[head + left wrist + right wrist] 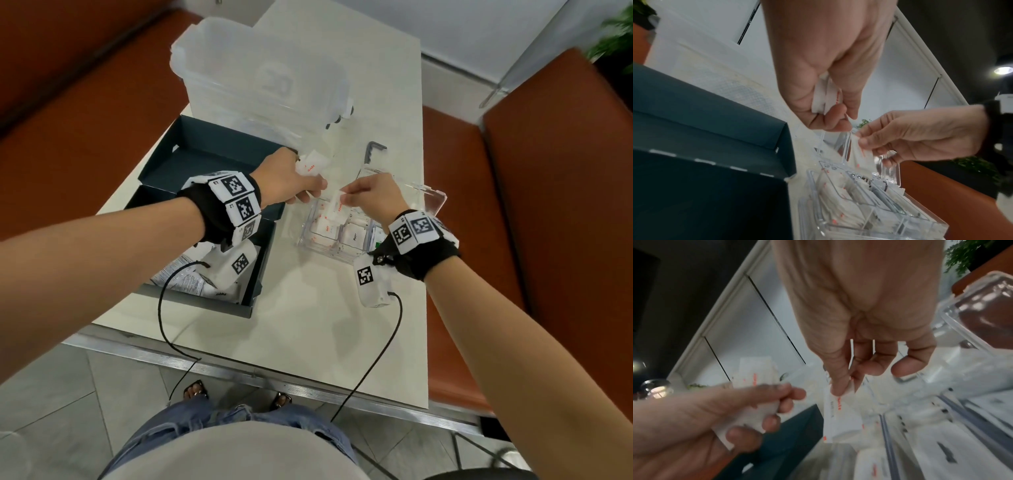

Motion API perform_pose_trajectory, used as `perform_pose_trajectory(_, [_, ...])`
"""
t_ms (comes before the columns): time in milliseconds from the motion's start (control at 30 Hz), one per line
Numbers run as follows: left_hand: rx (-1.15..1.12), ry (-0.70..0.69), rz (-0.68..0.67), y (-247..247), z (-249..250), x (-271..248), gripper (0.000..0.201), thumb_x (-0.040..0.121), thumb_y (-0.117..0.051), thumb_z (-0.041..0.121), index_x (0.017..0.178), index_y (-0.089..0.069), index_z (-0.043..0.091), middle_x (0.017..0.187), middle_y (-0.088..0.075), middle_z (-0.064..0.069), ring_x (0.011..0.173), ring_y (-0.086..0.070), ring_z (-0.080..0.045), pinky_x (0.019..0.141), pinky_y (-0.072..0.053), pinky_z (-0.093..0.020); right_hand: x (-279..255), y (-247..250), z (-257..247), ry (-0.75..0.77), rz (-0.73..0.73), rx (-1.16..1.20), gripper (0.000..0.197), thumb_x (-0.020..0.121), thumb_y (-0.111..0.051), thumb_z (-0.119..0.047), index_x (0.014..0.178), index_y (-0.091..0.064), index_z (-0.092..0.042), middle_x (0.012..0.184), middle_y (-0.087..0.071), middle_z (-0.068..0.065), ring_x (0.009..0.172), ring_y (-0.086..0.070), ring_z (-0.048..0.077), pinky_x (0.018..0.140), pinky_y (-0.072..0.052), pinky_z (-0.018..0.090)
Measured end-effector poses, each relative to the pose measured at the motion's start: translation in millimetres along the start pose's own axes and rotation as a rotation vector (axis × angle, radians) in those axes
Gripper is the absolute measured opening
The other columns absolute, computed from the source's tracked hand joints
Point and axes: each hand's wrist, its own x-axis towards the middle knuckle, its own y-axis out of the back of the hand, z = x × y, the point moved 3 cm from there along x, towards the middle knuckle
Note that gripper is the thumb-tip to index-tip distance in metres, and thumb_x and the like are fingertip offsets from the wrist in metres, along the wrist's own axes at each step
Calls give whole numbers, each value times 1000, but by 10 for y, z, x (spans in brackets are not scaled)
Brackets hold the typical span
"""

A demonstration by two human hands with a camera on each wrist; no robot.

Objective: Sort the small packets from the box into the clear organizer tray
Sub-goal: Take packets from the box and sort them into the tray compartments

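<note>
My left hand [301, 186] grips a bunch of small white packets [312, 164] with red print, held above the gap between the dark box [219, 164] and the clear organizer tray [308, 240]. In the left wrist view the packets [826, 97] sit curled in the left hand's [828, 105] fingers. My right hand [356, 192] pinches one white packet [337, 202] between thumb and forefinger over the tray's left compartments; in the right wrist view that packet [840, 417] hangs below the right hand [842, 386]. Several packets lie in the tray's compartments [838, 211].
The dark box's lower half [253, 284] holds more packets and paper. A large frosted plastic bin [260, 78] stands at the back of the white table [325, 325]. The tray's clear lid [428, 195] stands open behind my right hand. Orange benches [479, 240] flank the table.
</note>
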Motion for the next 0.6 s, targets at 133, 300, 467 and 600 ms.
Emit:
perform_pose_trajectory(133, [-17,12,10,46,-27,-10,26,86,-72,21,103,-70,2,91,-73,-8,68,-64,-13,58,-48,-22,-25,-177,89,-34,-9,-82,19,84,-70,-11,103,-73,-6,94,-68,11,87,-57,16,79,-44,25])
perform_pose_trajectory(300, [-13,18,29,81,-33,-33,24,87,-70,18,104,-70,1,92,-73,-9,68,-63,-14,54,-46,-20,-52,-304,105,-31,7,-209,17,84,-71,-12,98,-73,-3,98,-70,13,82,-59,17,72,-45,25])
perform_pose_trajectory(467, [-28,22,52,104,-33,-35,26,88,-70,23,104,-69,3,93,-73,-9,69,-64,-15,54,-47,-20,-59,-401,77,-15,10,-392,17,82,-73,-13,96,-71,-4,106,-65,14,100,-62,29,93,-48,42])
perform_pose_trajectory(600, [-57,38,70,101,-33,-59,42,94,-58,43,101,-70,3,89,-73,-8,65,-64,-13,49,-45,-17,-99,-415,72,30,36,-528,19,81,-73,-19,97,-65,-14,110,-60,5,105,-54,26,94,-35,42])
